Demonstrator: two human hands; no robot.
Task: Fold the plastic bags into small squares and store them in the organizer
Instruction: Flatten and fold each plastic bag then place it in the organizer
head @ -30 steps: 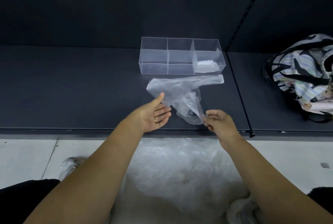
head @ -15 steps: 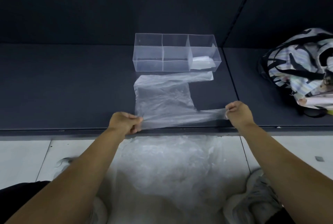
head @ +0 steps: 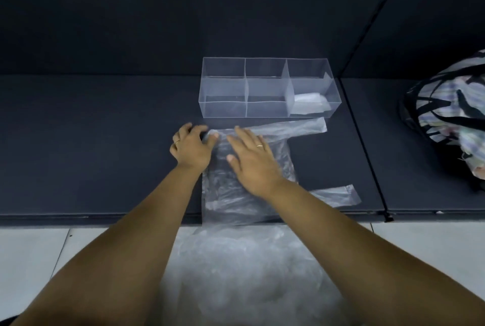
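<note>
The clear, crinkled plastic bag [head: 236,194] lies spread flat on the dark counter [head: 105,155], its two handle strips reaching out to the right, its near edge at the counter's front lip. The right hand [head: 252,157] presses on it palm-down, fingers spread wide, gripping nothing. The left hand [head: 191,150] rests at the bag's far-left corner, fingers loosely curled and touching the film. Just beyond stands the clear three-compartment organizer [head: 267,89], a folded clear bag [head: 309,101] in its right compartment. A heap of clear plastic bags [head: 249,273] sits below the counter. A striped fabric bag [head: 451,118] lies far right.
</note>
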